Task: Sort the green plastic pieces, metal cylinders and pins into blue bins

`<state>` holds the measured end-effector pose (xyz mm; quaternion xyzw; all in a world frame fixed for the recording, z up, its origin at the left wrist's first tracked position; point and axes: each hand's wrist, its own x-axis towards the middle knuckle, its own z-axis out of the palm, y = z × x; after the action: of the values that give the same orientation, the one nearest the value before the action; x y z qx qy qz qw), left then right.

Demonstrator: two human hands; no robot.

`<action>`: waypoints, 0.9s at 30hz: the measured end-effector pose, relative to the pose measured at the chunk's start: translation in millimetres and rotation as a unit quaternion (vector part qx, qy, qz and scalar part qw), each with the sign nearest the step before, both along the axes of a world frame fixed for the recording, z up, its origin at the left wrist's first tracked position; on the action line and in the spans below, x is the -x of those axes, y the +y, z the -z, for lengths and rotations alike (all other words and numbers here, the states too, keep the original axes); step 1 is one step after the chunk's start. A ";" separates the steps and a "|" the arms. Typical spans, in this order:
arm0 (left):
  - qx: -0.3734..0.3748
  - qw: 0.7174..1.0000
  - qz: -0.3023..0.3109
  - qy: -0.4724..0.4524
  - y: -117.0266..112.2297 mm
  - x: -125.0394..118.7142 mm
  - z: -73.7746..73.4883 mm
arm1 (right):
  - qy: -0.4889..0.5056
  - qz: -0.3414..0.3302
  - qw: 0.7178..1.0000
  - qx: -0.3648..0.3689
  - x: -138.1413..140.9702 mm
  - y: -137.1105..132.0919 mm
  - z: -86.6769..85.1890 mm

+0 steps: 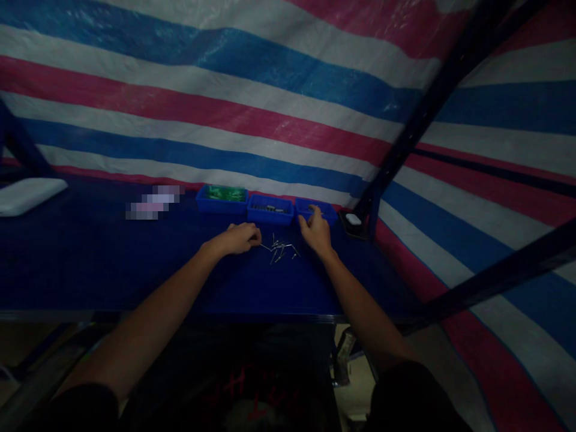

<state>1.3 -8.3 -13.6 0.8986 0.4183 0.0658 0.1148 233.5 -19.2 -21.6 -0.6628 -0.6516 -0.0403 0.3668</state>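
Observation:
My left hand (243, 238) is closed in a pinch, its fingertips on a thin metal pin (266, 246) that points right. A loose pile of similar slim metal pins (279, 246) lies on the blue tabletop between my hands. My right hand (317, 233) reaches over the front of the right-hand blue bin (330, 221), thumb and forefinger apart. Some of that bin's contents are hidden by the hand. Beside it, the middle blue bin (270, 218) holds small grey metal parts (270, 208). The left blue bin (222, 207) contains a green, shiny plastic-like material (225, 193).
A black tray-like object (345, 223) with a small white case (353, 219) sits right of the bins. On the far left lies a flat white object (31, 195); a blurred-out patch (153, 203) is nearer. Dark frame posts (407, 135) and striped sheeting (234, 114) enclose the table.

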 end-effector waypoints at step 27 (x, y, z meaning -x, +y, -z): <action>-0.021 0.968 -0.032 -0.246 -1.1 -15.5 11.0 | -0.135 -0.239 0.957 -0.090 36.2 -15.7 2.7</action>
<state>16.8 -9.4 -24.6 0.8430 0.4044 0.2973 0.1935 197.3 -35.0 -24.3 -0.4405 -0.8281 -0.0994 0.3322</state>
